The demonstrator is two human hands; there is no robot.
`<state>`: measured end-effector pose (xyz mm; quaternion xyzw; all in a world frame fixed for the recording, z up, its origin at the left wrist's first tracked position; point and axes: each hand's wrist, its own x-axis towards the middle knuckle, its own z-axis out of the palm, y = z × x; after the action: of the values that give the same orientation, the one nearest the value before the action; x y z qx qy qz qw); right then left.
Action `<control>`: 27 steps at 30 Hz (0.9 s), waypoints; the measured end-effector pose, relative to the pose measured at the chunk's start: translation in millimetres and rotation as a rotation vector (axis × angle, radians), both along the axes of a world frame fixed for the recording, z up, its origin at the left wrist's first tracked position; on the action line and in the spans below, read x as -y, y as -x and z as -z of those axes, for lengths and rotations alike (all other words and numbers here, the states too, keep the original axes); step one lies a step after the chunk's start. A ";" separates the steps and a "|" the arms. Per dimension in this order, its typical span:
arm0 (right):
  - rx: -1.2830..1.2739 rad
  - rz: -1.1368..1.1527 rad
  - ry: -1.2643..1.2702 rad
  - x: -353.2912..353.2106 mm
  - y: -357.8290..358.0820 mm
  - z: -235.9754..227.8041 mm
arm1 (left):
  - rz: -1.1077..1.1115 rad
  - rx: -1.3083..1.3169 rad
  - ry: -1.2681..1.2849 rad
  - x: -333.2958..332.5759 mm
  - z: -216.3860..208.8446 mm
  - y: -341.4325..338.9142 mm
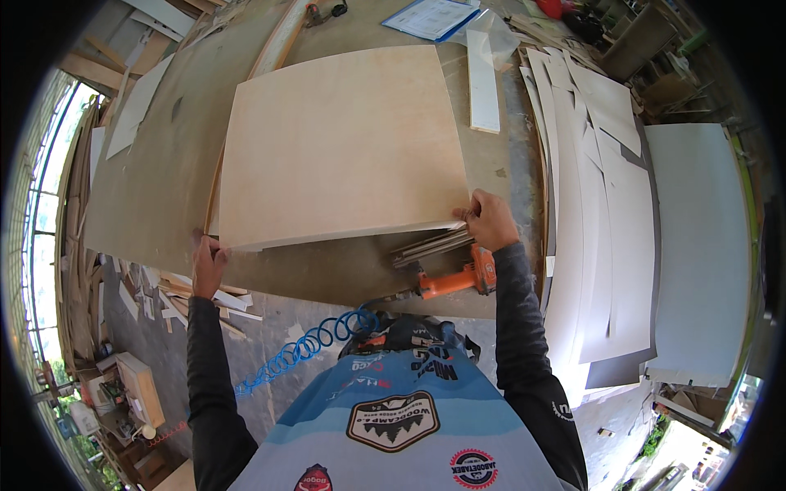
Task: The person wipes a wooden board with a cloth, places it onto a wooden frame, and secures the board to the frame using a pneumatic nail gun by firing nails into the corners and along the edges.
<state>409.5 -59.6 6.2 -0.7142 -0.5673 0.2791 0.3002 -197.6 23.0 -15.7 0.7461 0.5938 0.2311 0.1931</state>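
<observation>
A pale plywood panel (344,147) lies in front of me on the brown worktable (155,188), with its near edge toward me. My left hand (210,263) is closed at the panel's near left corner, fingers pinched at the edge. At the near right corner my right hand (491,221) grips the edge, thumb and fingers together. Just below my right hand lies an orange nail gun (450,283), joined to a blue coiled air hose (304,352). Thin strips (432,247) rest between the gun and the panel. Part of the panel's underside is hidden.
A blue clipboard with papers (429,18) and a narrow white board (483,90) lie on the table's far side. White sheets (602,204) are stacked at the right. Wood offcuts (176,299) litter the floor at left. Another tool (314,13) lies at the far edge.
</observation>
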 end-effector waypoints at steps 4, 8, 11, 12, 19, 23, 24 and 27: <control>-0.053 0.216 -0.017 12.0 14.9 5.3 | -0.052 0.115 0.076 3.0 -3.2 -5.8; -0.017 0.435 -0.134 21.4 39.3 6.6 | -0.073 0.207 0.100 5.9 -2.3 -8.1; -0.225 0.653 -0.278 24.4 61.8 8.8 | -0.098 0.217 0.103 7.7 1.8 -5.0; -0.150 0.664 -0.303 25.0 64.4 10.8 | -0.109 0.219 0.105 7.7 2.6 -4.8; -0.241 0.811 -0.278 27.5 70.6 26.7 | -0.113 0.294 0.123 7.9 8.1 0.8; -0.253 0.809 -0.295 25.6 66.9 30.0 | -0.105 0.279 0.139 6.6 3.5 -1.3; -0.293 0.816 -0.301 25.4 66.2 31.1 | -0.103 0.274 0.144 6.0 2.5 -2.1; -0.373 0.820 -0.323 25.1 65.5 30.5 | -0.100 0.241 0.144 5.5 -0.7 -4.7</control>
<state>343.9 -84.7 -24.3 -0.7610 -0.2114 0.1692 0.5895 -193.0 17.5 -15.0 0.6668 0.6177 0.2849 0.3042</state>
